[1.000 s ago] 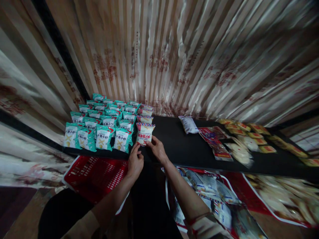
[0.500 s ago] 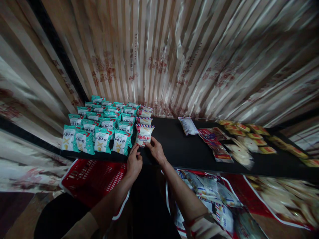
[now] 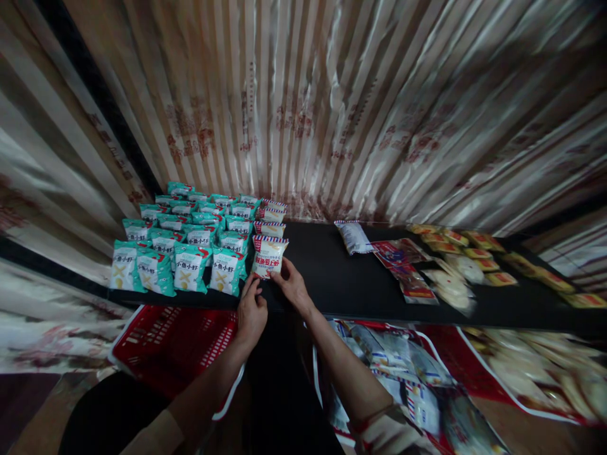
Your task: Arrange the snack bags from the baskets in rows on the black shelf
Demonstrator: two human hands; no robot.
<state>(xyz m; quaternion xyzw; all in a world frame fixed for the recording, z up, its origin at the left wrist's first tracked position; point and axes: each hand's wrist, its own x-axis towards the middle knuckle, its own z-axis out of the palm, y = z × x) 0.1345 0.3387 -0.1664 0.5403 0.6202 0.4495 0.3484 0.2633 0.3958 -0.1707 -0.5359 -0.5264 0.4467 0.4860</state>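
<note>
A white snack bag (image 3: 269, 256) with red lettering and a striped top seal stands upright at the front of a short row of like bags (image 3: 270, 229). My right hand (image 3: 293, 285) pinches its lower right edge between thumb and fingers. At the bag's lower left corner are the closed fingertips of my left hand (image 3: 252, 311), its wrist just in front of the shelf edge. Left of this row, several rows of teal-and-white snack bags (image 3: 191, 268) stand upright, close together. Part of the bag's bottom is hidden by my fingers.
On the black shelf (image 3: 322, 278) to the right lie a single white bag (image 3: 353, 237), red packets (image 3: 403, 265), pale packs (image 3: 450, 287) and yellow packets (image 3: 455, 238). Below are a red basket (image 3: 165, 341) and another basket full of bags (image 3: 379, 354). Striped sheeting (image 3: 303, 114) hangs behind.
The view has shifted slightly, so everything sits a little further left. My hands stay at the white snack bag, which keeps its place at the row's front.
</note>
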